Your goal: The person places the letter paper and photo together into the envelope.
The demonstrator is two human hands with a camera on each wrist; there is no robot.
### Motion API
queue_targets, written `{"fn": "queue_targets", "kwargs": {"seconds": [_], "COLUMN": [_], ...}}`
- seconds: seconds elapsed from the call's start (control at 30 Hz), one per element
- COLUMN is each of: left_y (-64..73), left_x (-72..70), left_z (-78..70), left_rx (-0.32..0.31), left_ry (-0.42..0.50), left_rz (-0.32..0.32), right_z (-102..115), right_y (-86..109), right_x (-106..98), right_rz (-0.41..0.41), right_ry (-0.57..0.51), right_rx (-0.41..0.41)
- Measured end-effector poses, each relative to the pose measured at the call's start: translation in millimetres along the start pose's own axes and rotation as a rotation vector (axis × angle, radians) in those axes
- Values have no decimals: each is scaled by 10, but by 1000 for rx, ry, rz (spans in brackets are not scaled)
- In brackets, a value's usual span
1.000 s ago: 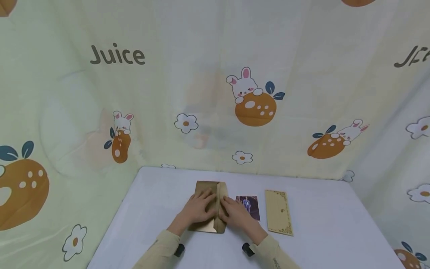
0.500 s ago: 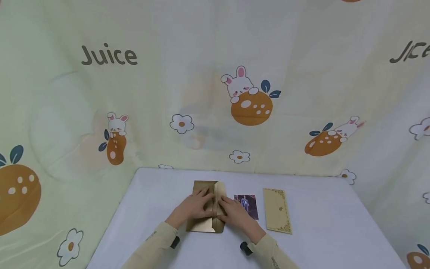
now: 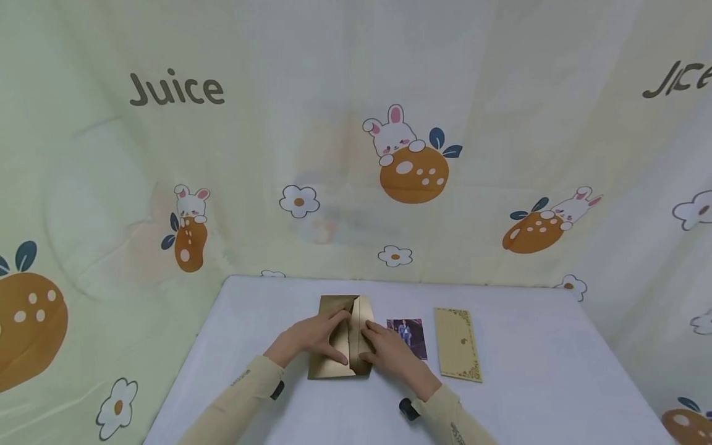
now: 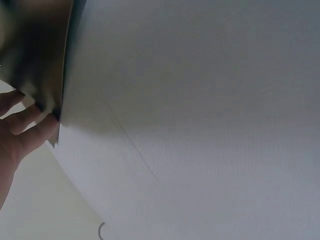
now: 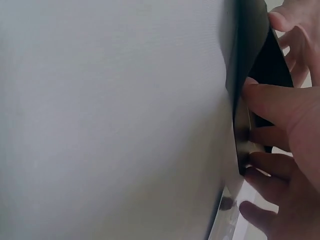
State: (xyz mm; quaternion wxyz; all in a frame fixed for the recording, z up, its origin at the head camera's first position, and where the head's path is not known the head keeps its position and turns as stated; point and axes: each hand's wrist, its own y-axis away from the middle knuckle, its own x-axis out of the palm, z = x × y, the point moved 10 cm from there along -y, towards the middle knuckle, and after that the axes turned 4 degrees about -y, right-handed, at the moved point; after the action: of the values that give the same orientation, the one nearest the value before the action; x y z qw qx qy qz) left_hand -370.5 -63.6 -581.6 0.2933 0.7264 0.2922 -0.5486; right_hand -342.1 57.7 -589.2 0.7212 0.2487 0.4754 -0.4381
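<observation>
A gold envelope (image 3: 329, 368) lies on the white table with its flap (image 3: 364, 309) unfolded to the right. My left hand (image 3: 311, 334) rests on the envelope's body, thumb and fingers spread apart near the mouth edge. Its fingertips touch the gold surface in the left wrist view. With fingers and thumb, my right hand (image 3: 392, 353) presses on the flap side. In the right wrist view the envelope's mouth gapes, showing a dark inside (image 5: 272, 67). A photo (image 3: 408, 339) of a figure in blue lies right of the envelope, partly overlapped by my right hand.
A tan card (image 3: 456, 346) with ornate corner patterns lies farther right on the white-covered table (image 3: 534, 371). Behind it hangs a curtain (image 3: 334, 154) printed with rabbits, oranges and flowers. Black wrist devices (image 3: 408, 409) sit under the sleeves.
My left hand has shifted slightly left, its thumb and fingers spreading apart. A dark gap has appeared at the far end of the envelope's mouth. My right hand stays on the flap.
</observation>
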Motion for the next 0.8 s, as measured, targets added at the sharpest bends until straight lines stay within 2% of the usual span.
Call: {"fn": "queue_targets", "kwargs": {"seconds": [0.23,0.5,0.8], "left_y": [-2,-21,-13], "left_x": [-23,10,15], "left_z": [-51,-33,-26], "left_rx": [-7,-27,-35], "left_ry": [6,-5,29], "left_rz": [9,11,24], "right_z": [-27,-96,-452], "right_y": [16,102,241], "right_x": [-80,-371,-491], "right_rz": [-5,-90,-142], "right_ry": [-98,-147,-125], "right_rx": [-5,22,162]}}
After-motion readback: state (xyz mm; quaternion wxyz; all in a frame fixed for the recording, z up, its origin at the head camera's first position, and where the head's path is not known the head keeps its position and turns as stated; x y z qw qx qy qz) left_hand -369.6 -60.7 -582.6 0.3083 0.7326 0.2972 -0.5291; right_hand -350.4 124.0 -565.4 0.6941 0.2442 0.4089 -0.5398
